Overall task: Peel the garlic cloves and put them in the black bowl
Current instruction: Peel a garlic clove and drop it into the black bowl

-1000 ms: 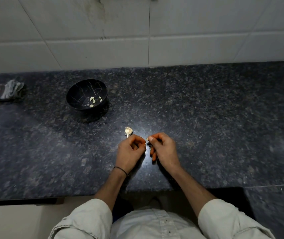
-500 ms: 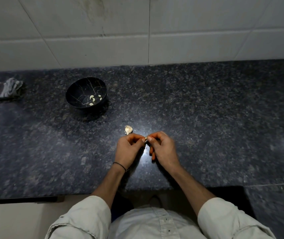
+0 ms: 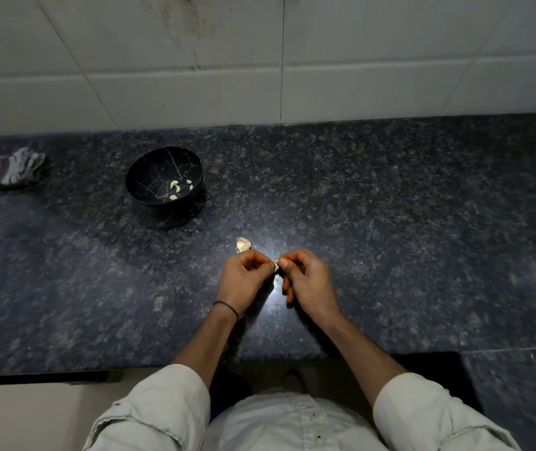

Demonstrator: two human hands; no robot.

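Left hand: the left hand [image 3: 243,278] was held low over the surface, fingers curled, its thumb and forefinger pinching one side of a small garlic clove.
Right hand: the right hand [image 3: 309,283] met the left one at the fingertips, thumb and forefinger pinching the other side of the same clove; the remaining fingers were curled under the palm.
Garlic clove: the garlic clove [image 3: 276,262] showed only as a pale speck between the two sets of fingertips, mostly hidden; whether its skin was on or off could not be told.
Garlic piece: a pale, papery garlic piece [image 3: 243,245] lay on the surface just beyond the left hand's knuckles, apart from the bowl.
Black bowl: the black bowl [image 3: 149,172], veined with thin light lines, stood upright to the far left of the hands, well apart from them.
Peeled cloves: several peeled cloves [image 3: 175,187] lay inside the bowl, towards its right side.
Surface: the surface [image 3: 390,222] was dark speckled stone, with a bright glare patch near the hands.
Cloth: a crumpled cloth [image 3: 14,169] sat at the far left edge, near the wall.
Tiled wall: a pale tiled wall [image 3: 357,76] rose behind the surface.
Wristband: a thin dark wristband [image 3: 227,308] circled the left wrist.
Sleeves: light sleeves [image 3: 162,408] were rolled up past the forearms.
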